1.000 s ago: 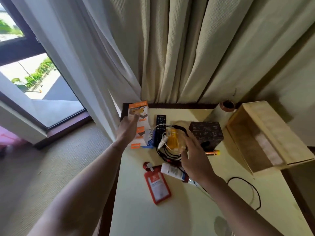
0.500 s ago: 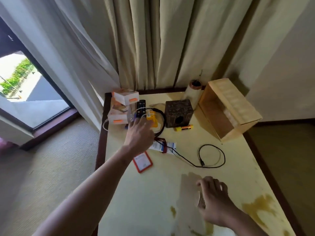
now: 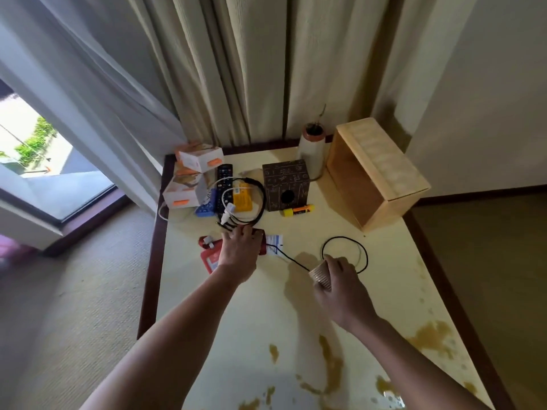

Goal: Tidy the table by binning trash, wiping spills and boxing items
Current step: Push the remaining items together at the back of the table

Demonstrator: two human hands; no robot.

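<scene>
As the right hand [image 3: 340, 287] grips the ribbed brown paper cup [image 3: 321, 276], keep it level. The left hand [image 3: 239, 253] covers the red-capped white tube [image 3: 273, 242]; its grip is unclear.

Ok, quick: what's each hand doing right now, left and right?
Left hand: lies over the white tube; whether it grips cannot be told.
Right hand: closed around the brown paper cup.

Cream pleated curtains [image 3: 251, 69] at the back, sunlit window [image 3: 59, 184] at left — greenery [image 3: 35, 143] outside, beige carpet [image 3: 88, 291], white wall [image 3: 488, 99]
</scene>
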